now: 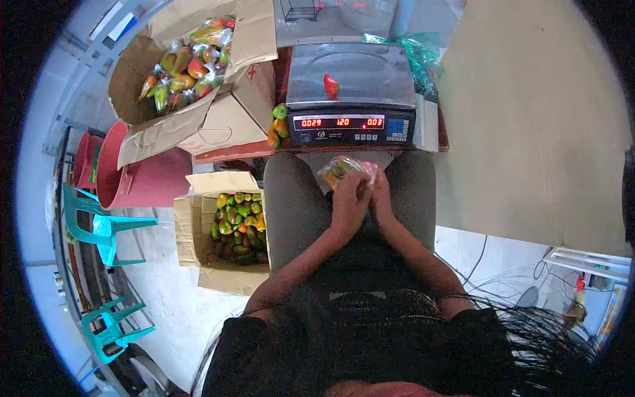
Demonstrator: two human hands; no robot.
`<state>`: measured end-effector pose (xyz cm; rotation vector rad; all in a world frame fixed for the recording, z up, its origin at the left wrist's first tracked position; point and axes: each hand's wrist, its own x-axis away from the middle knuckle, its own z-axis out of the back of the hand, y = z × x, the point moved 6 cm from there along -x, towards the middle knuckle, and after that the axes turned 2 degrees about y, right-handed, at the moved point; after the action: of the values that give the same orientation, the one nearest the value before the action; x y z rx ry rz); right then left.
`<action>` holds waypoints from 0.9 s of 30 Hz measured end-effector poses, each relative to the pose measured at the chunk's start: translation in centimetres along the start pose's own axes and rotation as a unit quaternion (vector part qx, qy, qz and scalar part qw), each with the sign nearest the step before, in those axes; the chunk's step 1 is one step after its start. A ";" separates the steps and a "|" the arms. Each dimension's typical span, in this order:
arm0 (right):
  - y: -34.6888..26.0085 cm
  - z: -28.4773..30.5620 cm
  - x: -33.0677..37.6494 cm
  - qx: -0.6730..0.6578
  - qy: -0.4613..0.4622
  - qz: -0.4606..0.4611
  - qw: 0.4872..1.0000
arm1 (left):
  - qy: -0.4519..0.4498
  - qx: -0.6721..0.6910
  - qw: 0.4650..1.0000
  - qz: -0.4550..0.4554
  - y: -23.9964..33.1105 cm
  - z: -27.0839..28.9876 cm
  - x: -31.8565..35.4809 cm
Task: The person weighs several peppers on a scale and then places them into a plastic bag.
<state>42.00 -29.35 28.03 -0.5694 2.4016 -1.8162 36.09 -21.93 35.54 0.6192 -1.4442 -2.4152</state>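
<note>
Above my lap I hold a clear plastic bag of peppers [335, 169] between both hands. My left hand [350, 200] is closed around its left and lower side. My right hand [381, 193] grips the right side, where the plastic bunches up with a reddish tint. Just beyond my hands stands a digital weighing scale [357, 66] with a lit red display. A single red pepper [332, 87] lies on its metal pan. Beside the scale's left edge sit a few loose green and orange peppers [279, 126].
At the far left, an open cardboard box [228, 119] holds bagged peppers. Loose peppers fill a lower box [188, 228] by my left leg. A red tub [152, 178] and teal plastic stools [109, 228] stand left. Green plastic bags [420, 56] lie behind the scale; a wooden board [536, 126] stands right.
</note>
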 end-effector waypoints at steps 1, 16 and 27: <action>-1.1 0.1 0.5 0.088 -0.010 0.052 0.995 | 0.032 0.008 0.996 -0.081 1.4 0.3 0.1; -4.0 -4.1 -0.4 0.452 -0.141 0.205 0.856 | 0.072 0.246 0.940 0.226 -9.3 3.5 -0.9; -12.4 -12.7 -13.0 0.578 -0.095 0.487 0.647 | 0.046 0.422 0.862 0.277 -11.1 4.2 -2.1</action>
<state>53.59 -16.21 41.41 0.5505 0.6089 -1.9378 35.86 -12.60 28.00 0.3727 -2.2374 -1.2393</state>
